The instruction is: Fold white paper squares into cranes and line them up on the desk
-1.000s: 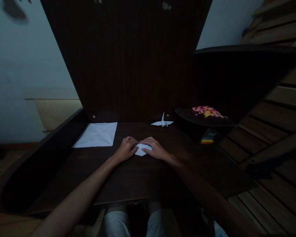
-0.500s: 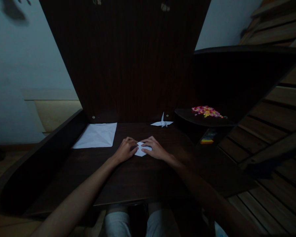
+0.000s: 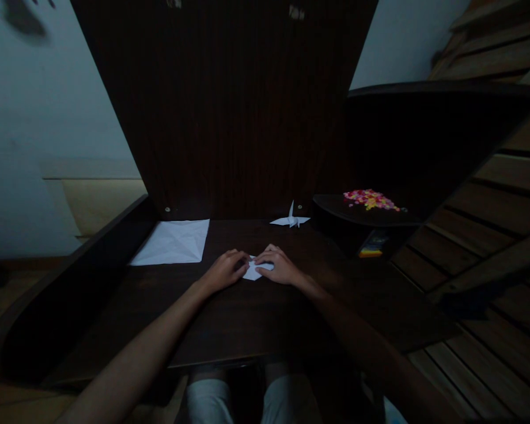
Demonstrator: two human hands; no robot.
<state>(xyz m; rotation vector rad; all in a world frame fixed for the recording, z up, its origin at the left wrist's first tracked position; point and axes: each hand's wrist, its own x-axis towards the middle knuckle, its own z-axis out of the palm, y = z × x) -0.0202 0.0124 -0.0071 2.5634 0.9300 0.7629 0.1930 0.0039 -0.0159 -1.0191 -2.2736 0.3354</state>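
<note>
A small piece of folded white paper [image 3: 252,274] lies on the dark desk in front of me, partly covered by my fingers. My left hand [image 3: 226,271] grips its left edge, thumb near the fingertips. From the other side my right hand [image 3: 281,266] holds the paper, with the fingers over its top and the thumb across its face. Farther back stands a white paper crane [image 3: 291,221] with its wings spread. To the left lies a larger creased white sheet [image 3: 176,242].
A dark side panel [image 3: 75,288] bounds the desk at left, and a tall dark back panel [image 3: 234,106] rises behind. On a small corner shelf [image 3: 331,206] at right is a pile of pink, red and yellow bits [image 3: 371,199]. A yellow-edged item [image 3: 371,253] sits beneath it.
The fingers of my left hand have curled in a little more over the paper's upper left. The folded paper and my right hand have shifted very slightly right.
</note>
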